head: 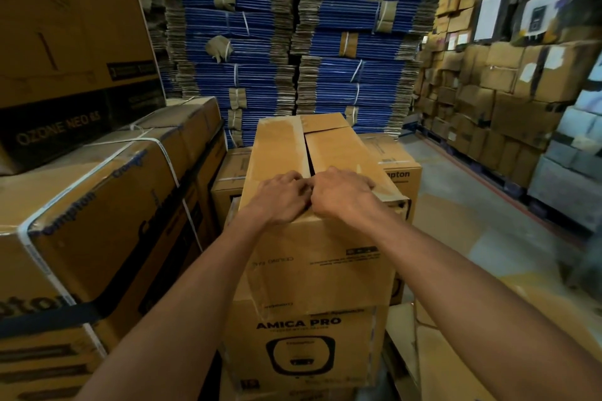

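A long brown cardboard box (pixel 325 257) lies on top of a carton printed "AMICA PRO" (pixel 303 345), right in front of me. Its two top flaps meet at a lengthwise seam that gapes slightly. My left hand (pixel 280 198) sits on the left flap at the near end, with its fingers curled into the seam around the flap's edge. My right hand (pixel 342 194) lies on the right flap beside it, fingers spread over the cardboard and thumb at the seam. The two hands touch at the seam.
Strapped cartons (pixel 97 205) are stacked close on the left, with a large "OZONE NEO" box (pixel 65 42) above them. Bundles of flat blue cardboard (pixel 293 42) rise behind. A wall of small cartons (pixel 488 91) lines the right, with concrete floor (pixel 456 205) between.
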